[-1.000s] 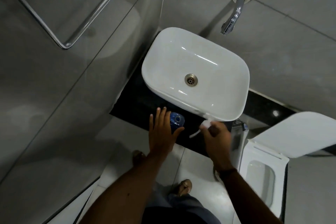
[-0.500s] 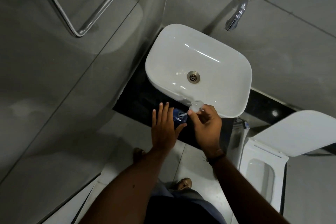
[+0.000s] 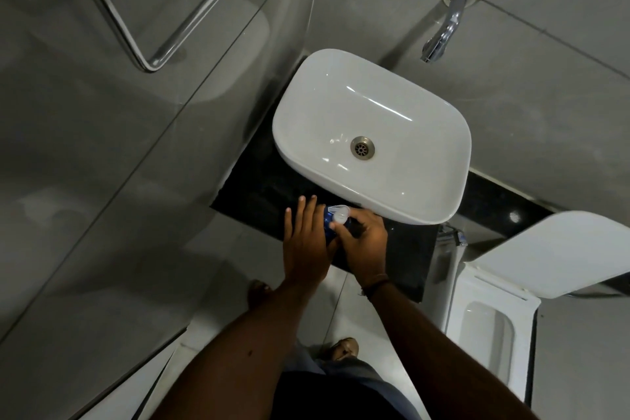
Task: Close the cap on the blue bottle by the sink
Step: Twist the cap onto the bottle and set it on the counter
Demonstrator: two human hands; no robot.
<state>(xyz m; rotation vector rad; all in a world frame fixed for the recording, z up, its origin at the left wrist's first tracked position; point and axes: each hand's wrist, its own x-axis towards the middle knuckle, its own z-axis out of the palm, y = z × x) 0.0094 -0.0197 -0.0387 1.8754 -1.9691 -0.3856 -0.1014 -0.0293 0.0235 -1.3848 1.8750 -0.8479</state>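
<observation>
A: Bottle first. We see the blue bottle (image 3: 329,224) standing on the black bench (image 3: 259,194), just in front of the white basin (image 3: 419,208), which holds nothing but its drain (image 3: 362,147). What the bottle holds we cannot tell.

B: And our hands?

A: Our left hand (image 3: 305,245) lies flat against the bottle's side, fingers straight, its grip wide. Our right hand (image 3: 364,242) has a narrow grip pinched on the clear cap (image 3: 339,214), right at the bottle's top.

B: Room around it?

A: The bottle stands near the bench's front edge. Bare bench lies to its left, up to the glass partition (image 3: 143,153). The toilet (image 3: 491,324) sits to the right, lid (image 3: 559,252) raised.
</observation>
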